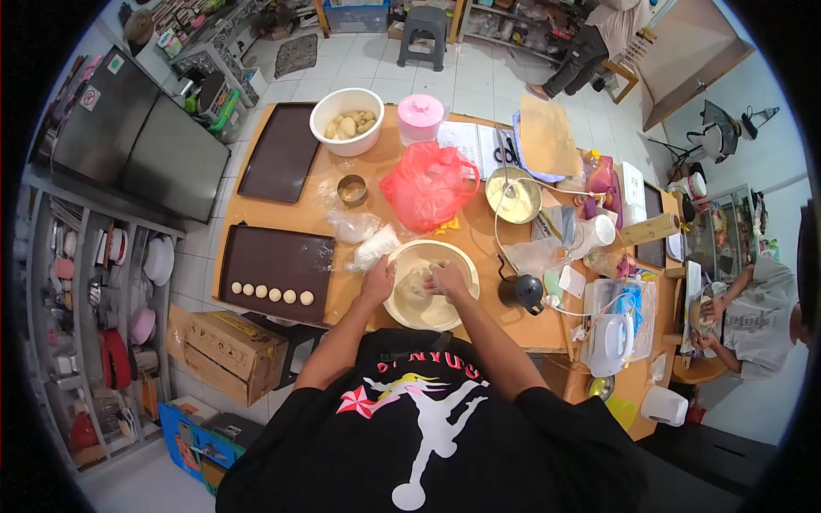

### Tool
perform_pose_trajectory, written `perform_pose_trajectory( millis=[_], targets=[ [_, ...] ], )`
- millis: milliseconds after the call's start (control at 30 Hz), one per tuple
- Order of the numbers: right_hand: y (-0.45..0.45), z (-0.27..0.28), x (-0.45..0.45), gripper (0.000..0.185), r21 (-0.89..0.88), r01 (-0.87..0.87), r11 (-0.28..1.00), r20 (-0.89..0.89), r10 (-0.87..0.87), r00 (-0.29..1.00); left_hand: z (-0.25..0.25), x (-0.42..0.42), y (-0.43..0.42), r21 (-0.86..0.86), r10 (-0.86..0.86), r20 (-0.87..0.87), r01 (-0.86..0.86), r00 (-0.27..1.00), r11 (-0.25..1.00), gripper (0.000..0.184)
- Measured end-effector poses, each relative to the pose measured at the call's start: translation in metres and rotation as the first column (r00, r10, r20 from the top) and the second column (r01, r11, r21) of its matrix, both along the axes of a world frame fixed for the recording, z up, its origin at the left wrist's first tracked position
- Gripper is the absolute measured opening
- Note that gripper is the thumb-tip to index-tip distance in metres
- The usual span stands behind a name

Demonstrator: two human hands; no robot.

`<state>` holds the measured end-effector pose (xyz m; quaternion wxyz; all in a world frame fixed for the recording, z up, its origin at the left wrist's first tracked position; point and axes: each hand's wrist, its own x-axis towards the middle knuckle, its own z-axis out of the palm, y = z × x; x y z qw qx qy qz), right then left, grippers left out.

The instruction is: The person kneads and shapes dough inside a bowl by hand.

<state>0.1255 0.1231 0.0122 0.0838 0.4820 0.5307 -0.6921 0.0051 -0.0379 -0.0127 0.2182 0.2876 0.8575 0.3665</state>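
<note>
A cream bowl [469, 263] stands at the front edge of the table, with pale dough [414, 284] inside. My left hand [379, 279] grips the bowl's left rim, its fingers partly hidden. Reaching into the bowl from the right, my right hand [445, 280] has curled fingers at the dough. A plastic bag of white flour [376, 248] lies just beyond my left hand. To the left, a dark baking tray [278, 256] carries a row of several round dough balls [274, 294].
Behind the bowl sit a red plastic bag [430, 186], a metal ring [351, 190] and a white tub of potato-like pieces [348, 144]. To the right are a bowl of yellowish mixture [514, 208], a black kettle [522, 292] and a hand mixer [610, 342]. Two other people are nearby.
</note>
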Motion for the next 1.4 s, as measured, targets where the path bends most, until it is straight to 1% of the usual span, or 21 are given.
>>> perform_pose_trajectory(
  millis=[33, 67, 100, 167, 200, 300, 400, 500, 567, 600, 700, 733, 833, 933, 1033, 1133, 1200, 1233, 1300, 1333, 1400],
  targets=[
    [0.009, -0.005, 0.008, 0.037, 0.221, -0.162, 0.962, 0.019, 0.161, 0.987, -0.001, 0.000, -0.001, 0.005, -0.007, 0.016, 0.007, 1.000, 1.000, 0.030],
    [0.017, -0.011, 0.014, 0.039, 0.424, -0.311, 0.850, 0.074, 0.310, 0.948, -0.002, 0.000, -0.001, 0.010, -0.015, 0.031, 0.015, 0.999, 1.000, 0.030],
    [0.022, -0.019, 0.017, 0.040, 0.595, -0.437, 0.675, 0.158, 0.435, 0.887, -0.002, 0.000, 0.000, 0.022, -0.010, 0.017, 0.009, 1.000, 1.000, 0.031],
    [0.012, -0.037, 0.009, 0.040, 0.727, -0.373, 0.577, 0.129, 0.419, 0.899, -0.001, 0.002, -0.001, 0.043, -0.002, -0.013, 0.003, 1.000, 0.999, 0.031],
    [0.004, -0.044, 0.006, 0.040, 0.783, -0.337, 0.523, 0.114, 0.412, 0.904, -0.001, 0.003, 0.000, 0.010, 0.001, -0.013, -0.001, 1.000, 1.000, 0.031],
    [-0.027, -0.052, 0.001, 0.036, 0.861, -0.413, 0.298, 0.257, 0.446, 0.857, 0.003, 0.005, 0.002, -0.054, 0.020, -0.011, -0.021, 1.000, 0.998, 0.030],
    [-0.020, 0.019, 0.003, 0.038, 0.688, -0.611, 0.392, 0.172, 0.730, 0.662, 0.005, 0.006, 0.003, -0.061, 0.049, -0.006, -0.050, 0.999, 0.997, 0.030],
    [-0.025, 0.037, 0.025, 0.029, 0.737, -0.630, 0.245, 0.188, 0.821, 0.539, 0.001, 0.007, 0.004, -0.093, 0.066, 0.013, -0.064, 0.998, 0.994, 0.031],
    [-0.021, 0.031, 0.043, 0.027, 0.731, -0.668, 0.137, 0.272, 0.840, 0.469, 0.011, 0.008, 0.005, -0.128, 0.068, 0.038, -0.063, 0.997, 0.990, 0.031],
    [-0.018, 0.030, 0.051, 0.026, 0.725, -0.684, 0.083, 0.312, 0.845, 0.433, 0.012, 0.008, 0.005, -0.114, 0.068, 0.028, -0.065, 0.997, 0.991, 0.031],
    [-0.019, 0.049, 0.068, 0.020, 0.617, -0.779, 0.113, 0.330, 0.861, 0.387, 0.012, 0.010, 0.004, -0.079, 0.066, -0.001, -0.066, 0.998, 0.995, 0.031],
    [-0.025, 0.047, 0.072, 0.018, 0.639, -0.759, 0.122, 0.370, 0.816, 0.443, 0.011, 0.010, 0.004, -0.066, 0.069, -0.011, -0.070, 0.998, 0.995, 0.031],
    [-0.042, 0.032, 0.065, 0.022, 0.668, -0.736, 0.112, 0.468, 0.705, 0.532, 0.010, 0.009, 0.005, -0.071, 0.066, -0.020, -0.068, 0.998, 0.995, 0.031],
    [-0.055, 0.030, 0.053, 0.022, 0.621, -0.768, 0.158, 0.507, 0.666, 0.547, 0.008, 0.007, 0.004, -0.079, 0.051, -0.012, -0.052, 0.999, 0.996, 0.031],
    [-0.056, 0.026, 0.038, 0.025, 0.527, -0.791, 0.310, 0.519, 0.619, 0.589, 0.009, 0.004, 0.004, -0.084, 0.021, -0.005, -0.021, 1.000, 0.996, 0.030],
    [-0.053, -0.004, 0.029, 0.029, 0.576, -0.687, 0.443, 0.453, 0.527, 0.719, 0.006, 0.006, 0.001, -0.064, 0.014, -0.024, -0.015, 1.000, 0.998, 0.030],
    [-0.041, -0.018, 0.020, 0.030, 0.348, -0.560, 0.752, 0.291, 0.481, 0.827, 0.009, 0.005, 0.002, -0.059, 0.012, -0.030, -0.014, 0.999, 0.998, 0.030],
    [-0.036, -0.022, 0.019, 0.031, 0.200, -0.471, 0.859, 0.222, 0.428, 0.876, 0.013, 0.005, 0.002, -0.067, 0.011, -0.022, -0.013, 1.000, 0.998, 0.030],
    [-0.040, -0.025, 0.016, 0.031, 0.111, -0.256, 0.960, 0.183, 0.234, 0.955, 0.014, 0.008, 0.002, -0.070, 0.015, -0.018, -0.016, 1.000, 0.997, 0.030],
    [-0.042, -0.023, 0.013, 0.032, 0.064, -0.145, 0.987, 0.168, 0.133, 0.977, 0.012, 0.008, 0.002, -0.065, 0.022, -0.024, -0.023, 0.999, 0.998, 0.030],
    [-0.043, -0.031, 0.015, 0.031, -0.029, -0.039, 0.999, 0.096, 0.042, 0.995, 0.012, 0.007, 0.000, -0.078, 0.028, -0.018, -0.030, 0.999, 0.996, 0.030]
  ],
)
